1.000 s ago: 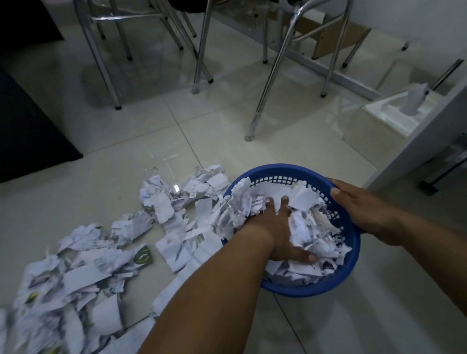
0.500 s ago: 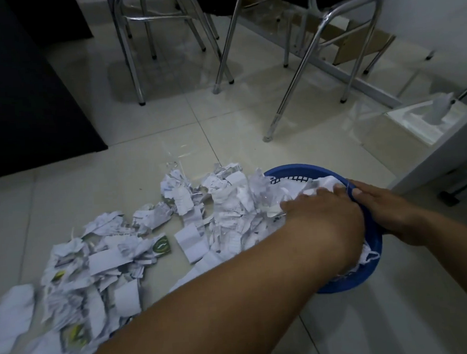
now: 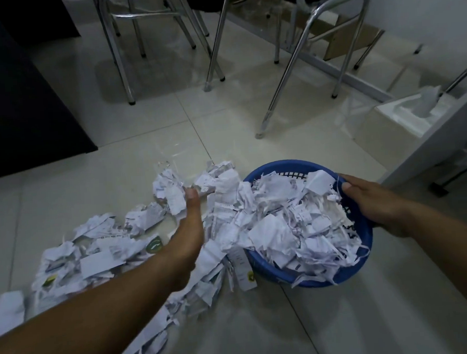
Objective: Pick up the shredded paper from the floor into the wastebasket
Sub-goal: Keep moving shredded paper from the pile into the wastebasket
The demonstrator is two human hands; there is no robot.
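The blue wastebasket stands on the floor at right centre, heaped with shredded paper that spills over its near-left rim. My right hand grips the basket's right rim, fingers over the edge. More shredded paper on the floor stretches from the basket to the lower left. My left hand is down in this pile just left of the basket, edge-on with the thumb up against a crumpled wad. Its fingers are buried in paper, so its grip is hidden.
Chrome chair legs stand on the tiled floor behind the basket. A dark cabinet fills the left side. At right are a white desk edge and a white tissue box.
My left hand has come out of the basket and swung left into the floor pile. More paper lies heaped in the basket. My right hand still holds the rim.
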